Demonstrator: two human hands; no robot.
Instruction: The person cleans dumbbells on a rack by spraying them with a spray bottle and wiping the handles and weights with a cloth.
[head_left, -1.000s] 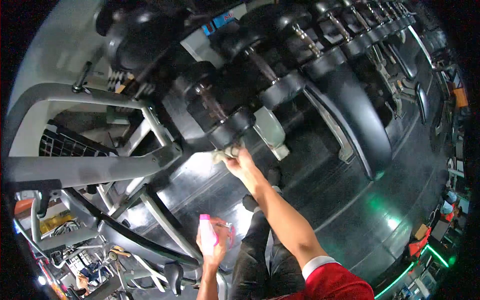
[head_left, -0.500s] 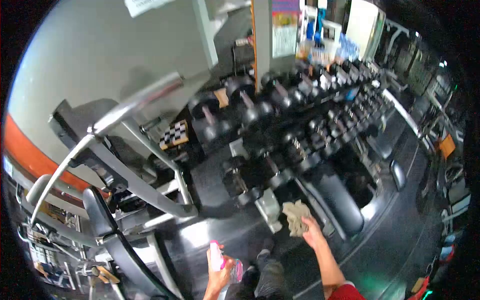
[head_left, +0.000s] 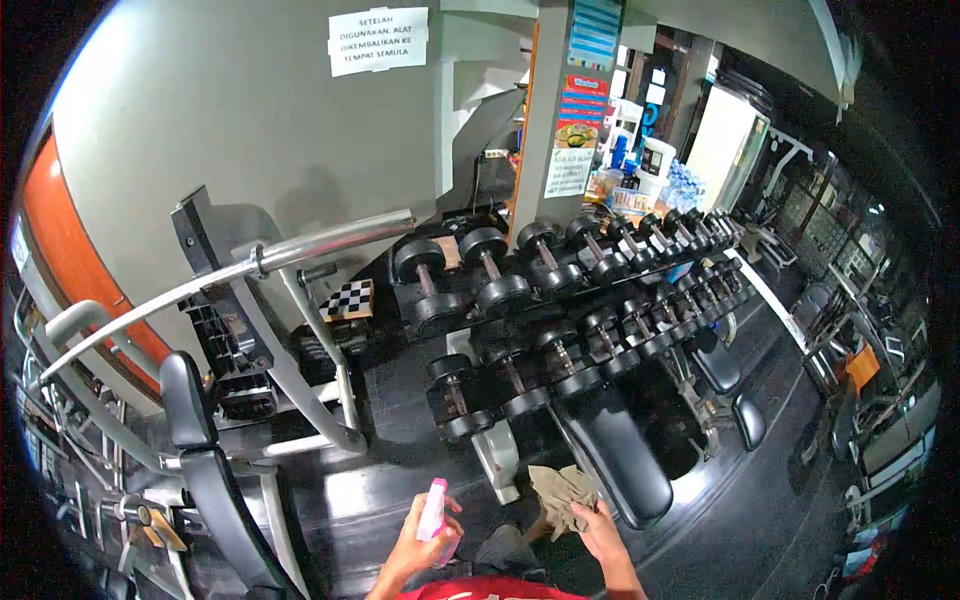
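Apparently holding step: left hand (head_left: 413,548) grips pink-topped spray bottle (head_left: 432,512); right hand (head_left: 602,536) pinches crumpled cloth (head_left: 562,496) before near edge of dumbbell rack (head_left: 497,462). Another grasp needs freed hand.

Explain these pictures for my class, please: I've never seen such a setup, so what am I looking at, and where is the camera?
There is no robot here, just a person's two bare hands. Every picture comes from one camera worn on the head, looking forward and down, so the hands appear near the bottom edge. The left hand grips a pink-and-white spray bottle. The right hand holds a crumpled beige cloth. Ahead, black dumbbells rest in two rows on a rack, and a black padded bench juts out below the lower row. On the left stands a gym machine, and a printed paper sign is on the wall.
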